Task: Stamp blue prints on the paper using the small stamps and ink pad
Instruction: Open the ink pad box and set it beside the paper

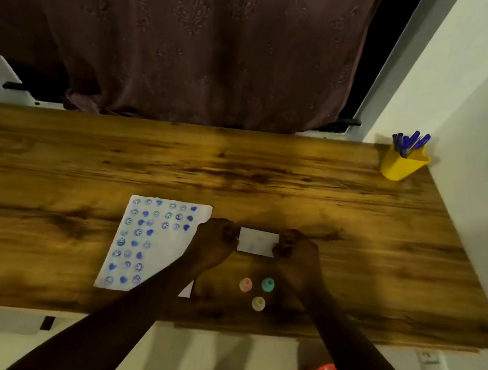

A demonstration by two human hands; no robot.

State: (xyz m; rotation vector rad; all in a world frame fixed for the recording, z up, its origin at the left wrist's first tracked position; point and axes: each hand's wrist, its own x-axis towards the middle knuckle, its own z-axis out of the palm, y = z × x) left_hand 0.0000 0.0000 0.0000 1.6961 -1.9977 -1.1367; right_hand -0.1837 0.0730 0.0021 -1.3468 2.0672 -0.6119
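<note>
White ink pad (257,242) in both hands' grip, left hand (215,242), right hand (296,252); three stamps (258,303) nearby.

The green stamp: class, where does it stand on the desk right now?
In the head view, the green stamp stands near the desk's front edge, right of the pink stamp, above the yellow stamp, beside the right forearm.

No words, letters or numbers can be read anywhere. The paper (154,244), at about nine o'clock from the hands, has only blue stamp pictures on it — smiley faces and hearts, no writing. The small white box (257,242) at twelve o'clock from the three stamps has faint marks — too blurry to read.
</note>
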